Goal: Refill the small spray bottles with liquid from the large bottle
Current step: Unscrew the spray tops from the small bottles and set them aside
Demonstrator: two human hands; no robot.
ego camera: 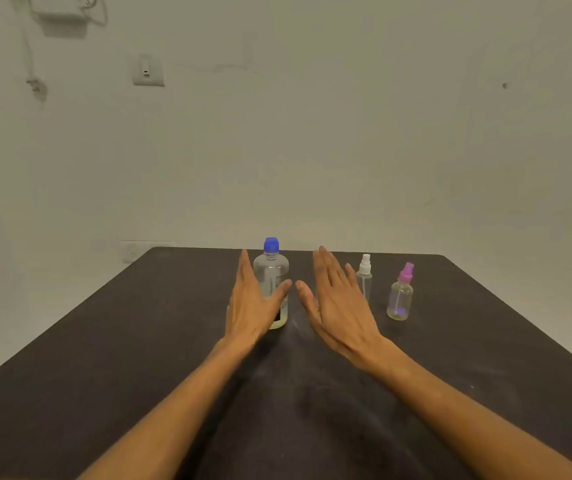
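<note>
On the dark table (139,341), against a pale wall (312,133), stood the large clear bottle (272,271) with blue cap, upright. Right of it stood a white-capped spray bottle (364,277) and a pink-capped spray bottle (400,297). The left hand (253,299) and right hand (336,306) were flat and released; the left possibly touched the large bottle.

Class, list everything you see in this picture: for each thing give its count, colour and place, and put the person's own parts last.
Large bottle: one, clear with blue cap, upright at the table's far middle, partly behind the left hand.
Slim spray bottle: one, clear with white top, right of the right hand.
Round spray bottle: one, clear with pink top, rightmost.
Table: one, dark.
Wall switch: one, white, upper left of the wall.
White box with cable: one, wall's top left.
Left hand: one, fingers straight, in front of the large bottle.
Right hand: one, fingers straight, holding nothing.
</note>
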